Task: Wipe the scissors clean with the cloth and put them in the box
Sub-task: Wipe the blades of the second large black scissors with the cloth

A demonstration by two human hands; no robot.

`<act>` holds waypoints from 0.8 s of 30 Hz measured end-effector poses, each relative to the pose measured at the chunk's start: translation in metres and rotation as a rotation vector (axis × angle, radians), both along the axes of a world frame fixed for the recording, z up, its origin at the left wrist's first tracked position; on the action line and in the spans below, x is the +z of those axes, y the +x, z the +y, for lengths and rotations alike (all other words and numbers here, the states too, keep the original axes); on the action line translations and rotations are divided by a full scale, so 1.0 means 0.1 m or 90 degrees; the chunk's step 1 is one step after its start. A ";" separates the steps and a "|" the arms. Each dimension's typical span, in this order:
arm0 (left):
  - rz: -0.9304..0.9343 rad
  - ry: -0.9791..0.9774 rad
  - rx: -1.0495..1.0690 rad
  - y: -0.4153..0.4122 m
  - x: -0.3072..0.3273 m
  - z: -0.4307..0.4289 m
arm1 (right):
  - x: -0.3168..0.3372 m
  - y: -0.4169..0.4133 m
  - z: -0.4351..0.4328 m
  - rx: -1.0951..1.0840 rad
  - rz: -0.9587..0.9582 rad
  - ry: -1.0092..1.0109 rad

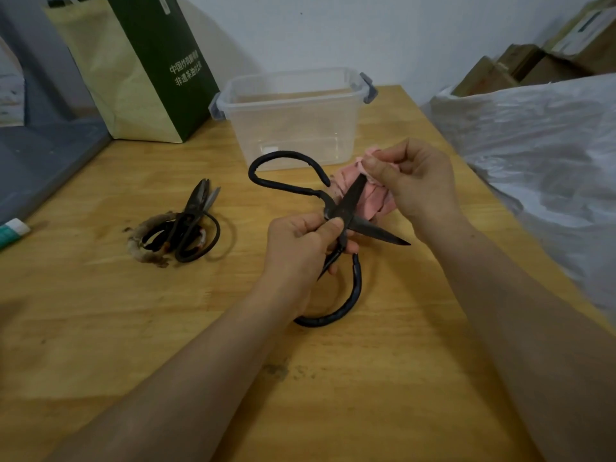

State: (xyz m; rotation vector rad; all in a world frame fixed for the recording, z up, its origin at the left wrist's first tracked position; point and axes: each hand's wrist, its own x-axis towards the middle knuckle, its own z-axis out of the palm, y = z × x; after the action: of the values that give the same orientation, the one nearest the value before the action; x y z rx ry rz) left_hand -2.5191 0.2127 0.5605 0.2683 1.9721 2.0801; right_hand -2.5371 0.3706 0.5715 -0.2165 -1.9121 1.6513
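Big black scissors [346,208] are up off the tabletop [333,378], just in front of the box [290,128], blades wide apart, not yet in it. Left hand [300,241] is clamped round them at the pivot, thumb on top. Right hand [416,181] pinches the pink cloth [376,198] round the upper blade, the one pointing toward the box. Risks, as I judge them: the lower blade sticks out bare w/ its point free, away from the box & close under the right wrist, so a quick stroke or a slipped cloth could nick skin. The cloth is bunched & looks thin, so the edge could cut thru to the fingers if the right hand slides along it vs. across the flat. The left hand holds only at the pivot, so the long handle loops swing free & the blades could snap together on cloth or thumb. The box looks light, so dropping heavy scissors in could shove it. Counts: 1 box, no lid on, 2 grey clips; 1 cloth; 1 scissors in hand; other scissors [186,228] heaped front-left of the box, prob. 2 pr but the overlap leaves it unsure; 1 green-and-yellow bag [140,68] just left of the box; 1 tube [13,230] far left of it; 1 plastic sheet [533,145] right of it.
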 end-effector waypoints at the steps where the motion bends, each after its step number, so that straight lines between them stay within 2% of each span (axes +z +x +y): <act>1: -0.002 -0.005 -0.001 0.01 0.00 0.01 | -0.02 -0.02 0.03 -0.022 -0.005 0.009; 4: -0.005 -0.007 -0.013 0.05 0.00 0.04 | -0.02 -0.04 0.18 -0.088 -0.042 0.009; 8: -0.024 0.005 0.018 0.00 0.01 -0.01 | 0.07 0.04 0.40 -0.148 -0.009 -0.118; 13: -0.018 0.029 0.045 -0.05 0.02 -0.02 | 0.09 0.11 0.24 -0.031 -0.065 -0.084; 17: -0.004 0.037 0.038 -0.05 0.02 -0.04 | 0.12 0.14 0.09 0.089 -0.122 -0.177; 20: 0.005 0.031 0.023 -0.03 0.02 -0.02 | 0.10 0.16 0.00 0.166 -0.114 -0.242; 24: 0.009 0.022 0.008 0.01 0.01 0.03 | 0.09 0.11 -0.08 0.060 -0.059 -0.237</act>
State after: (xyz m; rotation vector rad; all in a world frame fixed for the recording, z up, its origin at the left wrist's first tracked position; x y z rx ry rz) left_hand -2.5184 0.2153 0.5611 0.2790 1.9518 2.1275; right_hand -2.5258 0.3622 0.5807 -0.3606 -1.6867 2.0867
